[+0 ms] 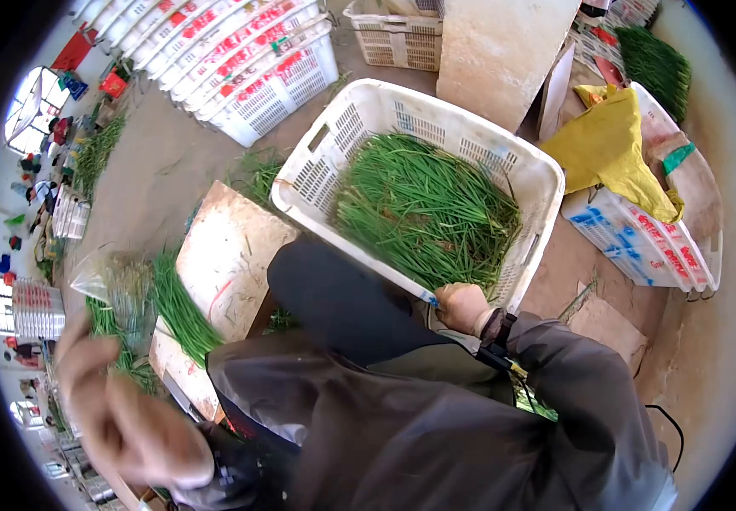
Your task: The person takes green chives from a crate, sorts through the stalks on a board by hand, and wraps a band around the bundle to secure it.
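Observation:
My right hand (pixel 463 307) is closed on the near rim of a white plastic crate (pixel 317 204). A loose heap of long thin green stalks (pixel 427 204), like chives, lies inside that crate. Blurred by motion, my left hand (pixel 134 409) is raised at the left with its fingers apart and nothing visible in it. Nearest to it is a bundle of green stalks (pixel 179 307) lying across a pale board (pixel 223 247). A clear plastic bag (pixel 121 285) is beside the bundle.
Stacked white crates (pixel 240 77) stand at the upper left. Another crate (pixel 398 38) is at the top. To the right, a yellow cloth (pixel 606 149) drapes over crates (pixel 640 238), with more green stalks (pixel 653 64) behind. People (pixel 44 192) and crates line the far left.

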Motion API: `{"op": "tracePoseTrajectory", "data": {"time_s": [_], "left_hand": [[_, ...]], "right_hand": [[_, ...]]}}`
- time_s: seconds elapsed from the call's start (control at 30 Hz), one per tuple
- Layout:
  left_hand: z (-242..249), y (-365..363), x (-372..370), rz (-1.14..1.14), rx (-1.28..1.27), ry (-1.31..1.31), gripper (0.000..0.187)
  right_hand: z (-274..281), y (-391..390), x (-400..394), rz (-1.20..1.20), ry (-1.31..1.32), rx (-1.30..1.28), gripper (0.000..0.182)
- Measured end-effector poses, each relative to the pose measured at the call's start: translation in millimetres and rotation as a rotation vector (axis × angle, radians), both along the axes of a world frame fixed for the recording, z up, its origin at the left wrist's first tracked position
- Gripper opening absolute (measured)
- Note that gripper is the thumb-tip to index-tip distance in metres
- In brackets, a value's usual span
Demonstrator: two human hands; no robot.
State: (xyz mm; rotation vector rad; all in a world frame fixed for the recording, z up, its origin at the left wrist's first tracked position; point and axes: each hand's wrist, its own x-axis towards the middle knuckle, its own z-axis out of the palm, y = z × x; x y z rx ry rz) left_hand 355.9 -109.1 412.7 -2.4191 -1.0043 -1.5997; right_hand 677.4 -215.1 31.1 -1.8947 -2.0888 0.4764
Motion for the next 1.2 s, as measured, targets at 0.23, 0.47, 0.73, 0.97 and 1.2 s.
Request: {"op": "tracePoseTrajectory", "data": {"time_s": [0.23, 0.47, 0.73, 0.97, 1.2], "left_hand": [[-160, 117, -33, 0.077, -0.660, -0.396, 0.007], [-252, 155, -30, 0.205, -0.966, -0.483, 0.008], [-295, 173, -48, 0.229, -1.089, -0.430, 0.011], [-286, 194, -19, 0.137, -1.069, -0.408, 0.011], [-277, 193, -8, 0.139, -1.072, -0.413, 0.008]], "right_hand": [[13, 84, 42, 0.148, 0.263, -0.745, 0.066], [-64, 185, 21, 0.006, 0.067, -0.453, 0.038], [-69, 184, 72, -0.060, -0.176, -0.773, 0.033], [-63, 152, 98, -0.072, -0.313, -0.927, 0.034], [-64, 157, 61, -0.180, -0.108, -0.654, 0.043]]}}
